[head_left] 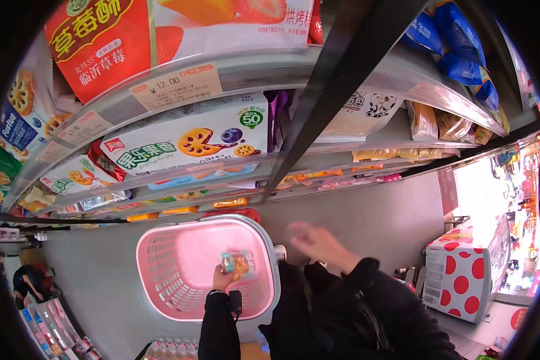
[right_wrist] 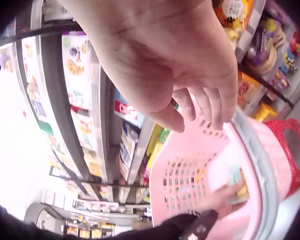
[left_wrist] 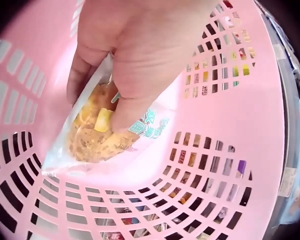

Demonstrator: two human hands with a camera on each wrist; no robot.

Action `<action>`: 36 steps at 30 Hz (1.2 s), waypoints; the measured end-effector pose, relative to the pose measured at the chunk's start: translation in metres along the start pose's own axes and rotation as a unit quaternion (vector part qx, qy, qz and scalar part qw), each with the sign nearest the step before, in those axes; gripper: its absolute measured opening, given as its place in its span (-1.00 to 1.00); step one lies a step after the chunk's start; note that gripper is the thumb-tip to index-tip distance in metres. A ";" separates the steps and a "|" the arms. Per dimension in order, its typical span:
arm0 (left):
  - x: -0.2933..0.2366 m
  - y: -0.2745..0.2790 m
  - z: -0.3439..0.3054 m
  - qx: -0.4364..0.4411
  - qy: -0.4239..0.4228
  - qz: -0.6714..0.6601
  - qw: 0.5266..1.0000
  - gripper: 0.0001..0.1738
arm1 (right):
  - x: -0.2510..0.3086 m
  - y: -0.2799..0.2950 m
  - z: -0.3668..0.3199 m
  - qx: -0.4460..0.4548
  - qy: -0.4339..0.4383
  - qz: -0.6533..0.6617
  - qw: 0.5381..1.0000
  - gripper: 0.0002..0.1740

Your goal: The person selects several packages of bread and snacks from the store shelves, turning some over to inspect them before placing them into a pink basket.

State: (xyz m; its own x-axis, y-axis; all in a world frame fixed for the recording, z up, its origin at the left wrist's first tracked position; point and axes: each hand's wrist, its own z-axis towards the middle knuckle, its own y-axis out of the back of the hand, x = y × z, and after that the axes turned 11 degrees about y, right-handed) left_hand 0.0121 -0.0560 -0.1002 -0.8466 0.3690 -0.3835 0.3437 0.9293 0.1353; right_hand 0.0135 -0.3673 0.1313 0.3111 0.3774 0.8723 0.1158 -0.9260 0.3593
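Note:
A pink plastic shopping basket (head_left: 189, 240) with slotted walls stands on the floor below the shelves. Inside it, my left hand (head_left: 222, 278) pinches a clear-wrapped baked snack (left_wrist: 87, 142) with turquoise lettering. In the left wrist view, the thumb presses on the front of the wrapper, while part of the snack is hidden behind the fingers. To the right of the basket hangs my right hand (head_left: 321, 245), slightly blurred and holding nothing. From the right wrist view, its fingers (right_wrist: 210, 102) are loosely bent above the basket's rim.
Shelves of packaged snacks run across the front, with a price tag (head_left: 177, 87) on one edge. A polka-dotted white and red box (head_left: 459, 273) stands at the right. Bottled drinks (head_left: 169, 349) are near the bottom edge. Another person (head_left: 29, 282) is at the far left.

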 end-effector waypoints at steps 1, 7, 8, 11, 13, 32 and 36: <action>0.005 0.001 0.005 -0.024 -0.045 0.040 0.998 -0.46 | -0.004 0.019 0.005 -0.036 -0.004 -0.008 0.999 -0.63; 0.013 0.016 0.011 -0.106 -0.088 0.197 0.971 -0.36 | -0.035 0.111 0.063 -0.251 0.062 -0.125 0.958 -0.59; 0.016 0.020 0.012 -0.150 -0.101 0.239 0.954 -0.30 | -0.040 0.121 0.075 -0.256 0.070 -0.126 0.956 -0.62; 0.009 0.025 0.003 -0.132 -0.071 0.160 0.976 -0.24 | -0.060 0.139 0.106 -0.217 0.113 -0.269 0.932 -0.69; -0.002 0.025 -0.013 -0.129 -0.084 0.150 0.977 -0.32 | -0.061 0.143 0.116 -0.193 0.127 -0.384 0.894 -0.68; -0.065 -0.006 -0.137 -0.060 -0.179 -0.154 0.970 -0.72 | -0.053 0.138 0.111 -0.259 0.066 -0.066 0.961 -0.68; -0.077 -0.011 -0.143 -0.045 -0.219 -0.155 0.962 -0.72 | -0.044 0.139 0.093 -0.215 0.025 0.128 0.968 -0.80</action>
State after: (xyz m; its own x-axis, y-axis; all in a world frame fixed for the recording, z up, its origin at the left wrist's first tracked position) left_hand 0.0158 -0.0920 0.0589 -0.6432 0.0494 -0.7641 0.0485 0.9985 0.0237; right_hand 0.1040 -0.5133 0.1120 0.2304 0.1458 0.9621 -0.3653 -0.9034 0.2244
